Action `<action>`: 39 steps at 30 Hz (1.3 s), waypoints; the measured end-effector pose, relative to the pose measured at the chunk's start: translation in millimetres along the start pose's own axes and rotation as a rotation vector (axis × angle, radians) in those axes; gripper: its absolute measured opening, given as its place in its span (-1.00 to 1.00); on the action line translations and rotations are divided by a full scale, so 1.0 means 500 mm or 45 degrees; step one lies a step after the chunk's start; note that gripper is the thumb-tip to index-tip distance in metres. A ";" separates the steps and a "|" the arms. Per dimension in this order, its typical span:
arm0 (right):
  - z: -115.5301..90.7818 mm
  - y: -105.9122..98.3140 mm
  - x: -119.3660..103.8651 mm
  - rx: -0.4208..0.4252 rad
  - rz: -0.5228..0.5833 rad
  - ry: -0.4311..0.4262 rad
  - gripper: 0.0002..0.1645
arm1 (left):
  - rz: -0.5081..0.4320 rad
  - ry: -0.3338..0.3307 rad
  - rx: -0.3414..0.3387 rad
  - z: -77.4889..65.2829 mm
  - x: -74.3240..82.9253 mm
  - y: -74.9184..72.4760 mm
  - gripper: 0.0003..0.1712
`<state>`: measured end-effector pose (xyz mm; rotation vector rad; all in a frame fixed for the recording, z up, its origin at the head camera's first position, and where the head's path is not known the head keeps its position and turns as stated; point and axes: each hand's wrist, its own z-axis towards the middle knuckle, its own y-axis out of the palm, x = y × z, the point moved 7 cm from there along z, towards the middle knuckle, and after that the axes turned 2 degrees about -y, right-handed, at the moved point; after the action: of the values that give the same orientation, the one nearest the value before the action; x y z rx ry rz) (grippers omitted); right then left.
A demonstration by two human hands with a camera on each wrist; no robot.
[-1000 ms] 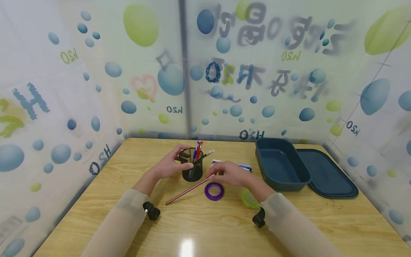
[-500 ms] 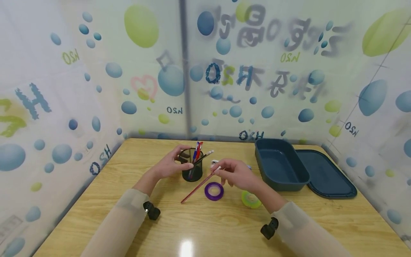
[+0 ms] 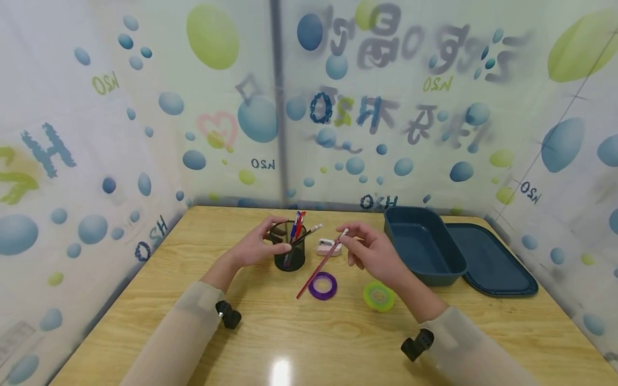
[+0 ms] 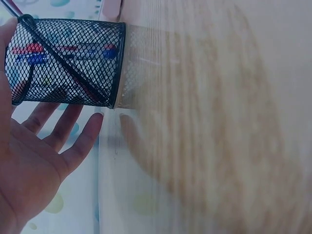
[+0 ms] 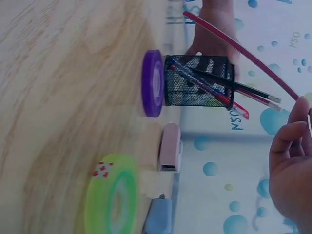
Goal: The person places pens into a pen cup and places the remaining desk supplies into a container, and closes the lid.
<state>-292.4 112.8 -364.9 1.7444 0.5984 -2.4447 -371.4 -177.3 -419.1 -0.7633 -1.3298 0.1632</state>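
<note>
My left hand [image 3: 256, 248] holds the black mesh pen holder [image 3: 289, 261] near its rim, thumb on the near side. Red and blue pens [image 3: 300, 224] and pencils with white erasers [image 3: 315, 229] stand in it. In the left wrist view, the lower fingers [image 4: 83, 141] stretch beside the mesh. With thumb and forefinger, my right hand [image 3: 375, 254] pinches a red pencil [image 3: 321, 265] by its eraser end. That pencil slants down to the left, its far end over the left side of a purple tape roll [image 3: 323, 295]. In the right wrist view the pencil [image 5: 243, 51] passes in front of the left forearm area.
A small pink-and-white item [image 3: 329, 250], possibly a stapler, lies right of the pen holder. A blue item [image 5: 159, 217] lies near it. A yellow-green tape roll [image 3: 379, 297] sits in front of the right hand. At right stand a dark blue box [image 3: 425, 244] and its lid [image 3: 492, 260].
My right hand has lifted the red pencil off the table and moved right and back with it, tilting it steeper. The pink-and-white item is uncovered. My left hand stays on the pen holder.
</note>
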 end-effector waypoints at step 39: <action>0.069 0.010 -0.068 0.236 -0.067 -0.127 -0.71 | -0.001 0.005 0.002 -0.001 0.000 0.001 -0.12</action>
<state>-310.0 90.5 -325.3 1.6743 0.4250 -2.6827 -371.0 -177.0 -419.2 -0.7611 -1.3262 0.1622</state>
